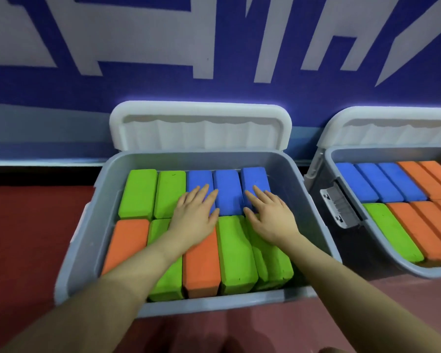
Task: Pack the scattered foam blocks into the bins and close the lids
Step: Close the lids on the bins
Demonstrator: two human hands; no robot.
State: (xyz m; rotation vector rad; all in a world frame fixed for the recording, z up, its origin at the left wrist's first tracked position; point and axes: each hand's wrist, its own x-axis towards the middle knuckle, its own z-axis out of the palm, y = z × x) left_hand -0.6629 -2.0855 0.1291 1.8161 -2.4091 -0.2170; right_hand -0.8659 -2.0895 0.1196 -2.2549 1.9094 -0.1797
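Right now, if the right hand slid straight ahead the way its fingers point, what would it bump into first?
Probably the bin's far wall. The right hand lies flat on the blue block, fingers pointing away and slightly left, so it would slide along that block first. Depth is hard to judge.

Grey bin (92,225) packed with green, orange and blue foam blocks (227,192), white lid (200,128) upright behind, left hand (195,215) and right hand (270,215) flat on blocks, second filled bin (382,256) at right, red floor (31,225), blue-and-white wall (163,34).
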